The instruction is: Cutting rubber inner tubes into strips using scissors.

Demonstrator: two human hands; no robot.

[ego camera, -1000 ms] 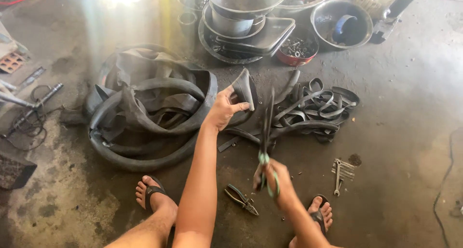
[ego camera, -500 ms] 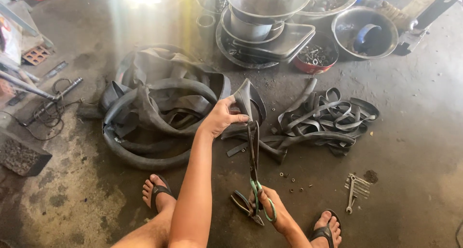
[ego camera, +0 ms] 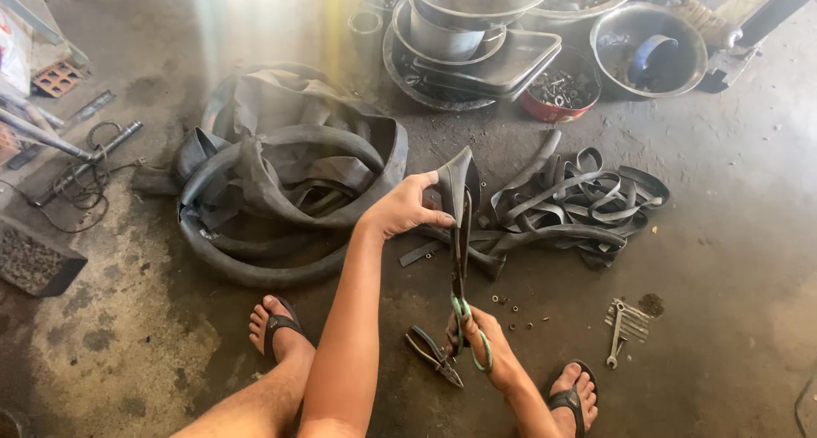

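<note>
My left hand (ego camera: 407,206) pinches the end of a black rubber inner tube piece (ego camera: 458,179) and holds it up off the floor. My right hand (ego camera: 487,349) grips green-handled scissors (ego camera: 460,276), whose long blades point up along the rubber just below the left hand's fingers. A pile of cut black rubber strips (ego camera: 579,201) lies to the right of the held piece. A heap of whole inner tubes (ego camera: 281,183) lies to the left.
Pliers (ego camera: 436,355) lie on the concrete by my right hand. Wrenches (ego camera: 624,326) lie at the right. Metal bowls and trays (ego camera: 477,38), a red dish of bolts (ego camera: 557,91) stand at the back. A brick-like block (ego camera: 34,259) sits left. My sandalled feet (ego camera: 277,327) are below.
The scissors have swung from slanted to nearly upright, with the blades now along the rubber under my left hand. My right hand has moved down and left. The camera has shifted.
</note>
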